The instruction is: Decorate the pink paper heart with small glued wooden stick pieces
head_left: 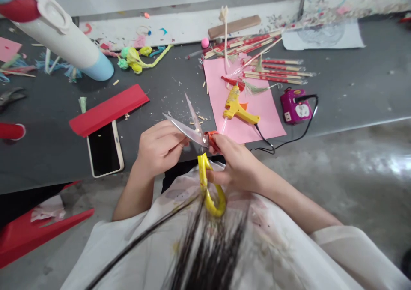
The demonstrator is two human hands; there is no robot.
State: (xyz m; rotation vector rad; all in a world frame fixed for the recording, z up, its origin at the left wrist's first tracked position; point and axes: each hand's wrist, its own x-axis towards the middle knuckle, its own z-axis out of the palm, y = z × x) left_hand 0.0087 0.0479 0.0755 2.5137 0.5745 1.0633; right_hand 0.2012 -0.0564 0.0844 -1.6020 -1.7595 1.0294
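Note:
My right hand (239,163) grips a pair of scissors (189,129) with one yellow handle and one orange-red handle. Their two metal blades stand apart and point up and left. Close by the lower blade is my left hand (162,146), its fingers curled together in a pinch. Whatever they may hold is hidden behind the fingers and the blade. Small cut wooden bits (201,118) are scattered on the dark table just beyond the blades. A yellow glue gun (236,106) lies on a pink sheet (269,125) to the right.
Left of my hands, a red folded strip (109,110) partly covers a phone (105,150). A large bottle (73,41) stands behind it. Red-wrapped sticks (276,71) lie beyond the glue gun; its cord runs near a purple box (295,106). Pliers (11,96) are far left.

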